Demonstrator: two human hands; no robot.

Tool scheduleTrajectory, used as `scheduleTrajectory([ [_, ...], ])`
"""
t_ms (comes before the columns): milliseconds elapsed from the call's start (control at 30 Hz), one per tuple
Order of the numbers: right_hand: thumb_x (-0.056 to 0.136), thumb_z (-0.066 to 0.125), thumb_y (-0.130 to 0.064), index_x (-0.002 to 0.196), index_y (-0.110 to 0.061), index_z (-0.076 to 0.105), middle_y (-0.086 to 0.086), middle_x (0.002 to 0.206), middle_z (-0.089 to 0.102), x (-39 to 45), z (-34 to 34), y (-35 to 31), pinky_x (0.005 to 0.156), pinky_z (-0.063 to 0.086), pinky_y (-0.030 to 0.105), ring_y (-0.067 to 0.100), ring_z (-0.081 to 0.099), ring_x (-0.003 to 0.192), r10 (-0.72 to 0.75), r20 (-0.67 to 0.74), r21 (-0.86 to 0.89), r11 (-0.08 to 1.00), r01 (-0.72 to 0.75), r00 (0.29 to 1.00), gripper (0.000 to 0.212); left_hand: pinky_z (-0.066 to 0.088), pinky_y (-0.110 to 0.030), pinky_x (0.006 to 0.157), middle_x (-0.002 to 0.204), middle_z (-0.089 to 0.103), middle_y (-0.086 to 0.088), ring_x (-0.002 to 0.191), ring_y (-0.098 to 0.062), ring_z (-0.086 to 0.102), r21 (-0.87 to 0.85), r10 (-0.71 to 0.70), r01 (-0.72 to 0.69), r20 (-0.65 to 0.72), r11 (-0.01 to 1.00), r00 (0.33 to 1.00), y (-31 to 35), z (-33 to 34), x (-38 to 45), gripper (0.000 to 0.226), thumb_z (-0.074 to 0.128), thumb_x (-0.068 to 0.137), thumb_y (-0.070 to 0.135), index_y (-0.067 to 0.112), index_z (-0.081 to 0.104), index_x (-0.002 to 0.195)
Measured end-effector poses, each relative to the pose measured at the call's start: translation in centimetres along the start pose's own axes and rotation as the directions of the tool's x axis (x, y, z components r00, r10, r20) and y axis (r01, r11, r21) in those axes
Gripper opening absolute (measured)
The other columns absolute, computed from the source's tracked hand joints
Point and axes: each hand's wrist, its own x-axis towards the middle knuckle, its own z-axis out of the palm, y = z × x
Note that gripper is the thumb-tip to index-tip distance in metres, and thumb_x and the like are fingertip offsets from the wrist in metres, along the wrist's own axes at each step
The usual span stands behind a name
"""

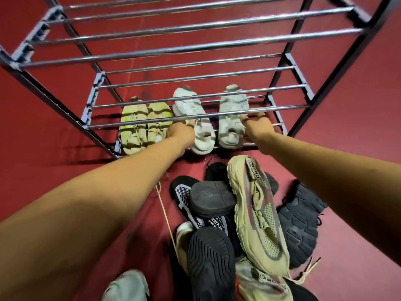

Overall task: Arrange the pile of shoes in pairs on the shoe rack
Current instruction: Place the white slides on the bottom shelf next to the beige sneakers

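Two arms are stretched forward under the middle bars of the rack (pixel 195 114), down to its lowest tier. On that tier four shoes are seen: a tan pair (pixel 142 124) set close together at the left, and to the right of it two white shoes with a gap between them.

The left hand (pixel 181 132) is placed at the left white shoe (pixel 195 120), at its inner side near the laces; the fingers are hidden behind the bar and the shoe, so a grasp is likely but cannot be told for certain. The right hand (pixel 258 124) is laid against the outer side of the right white shoe (pixel 232 118), with the fingertips spread flat along it rather than closed around it.

Both white shoes are lying with their long axes running front to back, heels toward the person. The left one is angled, its heel swung toward the right one; the right one sits nearly straight. The pairing is judged to turn on that gap: the two shoes need to be drawn together and squared, each by the hand already beside it.

The pile (pixel 243 213) lies on the floor nearer the person, between the forearms, and is not touched.
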Motion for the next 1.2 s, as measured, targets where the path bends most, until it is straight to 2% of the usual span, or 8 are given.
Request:
scheduleTrajectory([
  [100, 0.077, 0.079, -0.044, 0.15, -0.026, 0.04, 0.003, 0.121, 0.066, -0.5, -0.1, 1.8, 0.099, 0.052, 0.035, 0.02, 0.065, 0.107, -0.129, 0.157, -0.188, 0.969, 0.158, 0.979, 0.084, 0.043, -0.042, 0.098, 0.138, 0.056, -0.024, 0.126, -0.042, 0.052, 0.301, 0.118, -0.097, -0.052, 0.949, 0.992, -1.0, 0.5, 0.0, 0.045, 0.045, 0.104, 0.034, 0.0, 0.056, 0.131],
  [200, 0.069, 0.086, -0.05, 0.157, -0.033, 0.025, 0.014, 0.144, 0.048, -0.8, 0.1, 2.9, 0.111, 0.043, 0.036, 0.029, 0.054, 0.129, -0.142, 0.306, -0.54, 0.788, 0.294, 0.941, 0.108, 0.037, -0.045, 0.101, 0.127, 0.06, -0.023, 0.12, -0.042, 0.051, 0.551, 0.351, -0.289, -0.007, 0.783, 0.936, -2.6, 1.0, -0.5, 0.048, 0.04, 0.101, 0.047, 0.007, 0.06, 0.12],
  [300, 0.072, 0.084, -0.049, 0.141, -0.022, 0.046, 0.015, 0.131, 0.06, -0.6, 1.1, 2.7, 0.094, 0.051, 0.032, 0.032, 0.062, 0.117, -0.147, 0.241, -0.641, 0.718, 0.271, 0.959, 0.084, 0.038, -0.047, 0.107, 0.135, 0.056, -0.016, 0.132, -0.04, 0.043, 0.636, 0.383, -0.414, 0.196, 0.651, 0.903, -4.0, 1.6, -0.6, 0.066, 0.052, 0.09, 0.064, 0.014, 0.051, 0.132],
  [367, 0.073, 0.083, -0.043, 0.128, -0.017, 0.056, 0.01, 0.116, 0.07, -0.4, 1.7, 2.5, 0.084, 0.053, 0.03, 0.03, 0.067, 0.107, -0.174, 0.192, -0.64, 0.724, 0.258, 0.966, 0.066, 0.036, -0.047, 0.111, 0.141, 0.052, -0.012, 0.141, -0.037, 0.034, 0.685, 0.388, -0.423, 0.217, 0.593, 0.896, -4.4, 1.9, -0.5, 0.074, 0.066, 0.083, 0.061, 0.013, 0.047, 0.136],
  [567, 0.072, 0.081, -0.042, 0.104, -0.024, 0.061, 0.003, 0.102, 0.074, -1.2, 3.2, 1.7, 0.073, 0.044, 0.024, 0.027, 0.069, 0.095, -0.27, 0.281, -0.62, 0.682, 0.389, 0.921, 0.042, 0.04, -0.041, 0.099, 0.124, 0.063, -0.012, 0.125, -0.034, 0.05, 0.692, 0.568, -0.467, 0.1, 0.551, 0.817, -5.0, 0.0, 0.6, 0.036, 0.064, 0.094, 0.037, 0.011, 0.057, 0.117],
  [833, 0.079, 0.071, -0.023, 0.117, -0.018, 0.06, 0.008, 0.108, 0.072, -1.8, 4.8, 1.3, 0.073, 0.047, 0.027, 0.03, 0.068, 0.099, -0.264, 0.365, -0.668, 0.593, 0.449, 0.893, 0.04, 0.04, -0.041, 0.096, 0.12, 0.065, -0.009, 0.116, -0.032, 0.054, 0.728, 0.553, -0.447, 0.111, 0.521, 0.826, -6.7, 0.0, 1.3, 0.024, 0.063, 0.092, 0.026, 0.013, 0.057, 0.112],
  [1067, 0.082, 0.069, -0.025, 0.131, -0.019, 0.051, 0.01, 0.11, 0.069, -1.8, 5.4, 1.3, 0.074, 0.052, 0.031, 0.031, 0.067, 0.096, -0.217, 0.344, -0.67, 0.624, 0.401, 0.913, 0.053, 0.042, -0.043, 0.1, 0.121, 0.063, -0.014, 0.115, -0.034, 0.055, 0.686, 0.54, -0.475, 0.141, 0.551, 0.83, -6.5, 0.4, 0.9, 0.052, 0.067, 0.088, 0.04, 0.008, 0.047, 0.124],
  [1200, 0.084, 0.066, -0.019, 0.141, -0.018, 0.044, 0.013, 0.115, 0.068, -2.1, 5.3, 1.7, 0.08, 0.051, 0.034, 0.033, 0.065, 0.102, -0.224, 0.355, -0.648, 0.642, 0.411, 0.908, 0.061, 0.039, -0.043, 0.102, 0.124, 0.064, -0.015, 0.118, -0.035, 0.053, 0.79, 0.5, -0.478, 0.258, 0.383, 0.827, -6.6, 0.3, 1.6, 0.053, 0.062, 0.093, 0.034, 0.007, 0.039, 0.133],
])
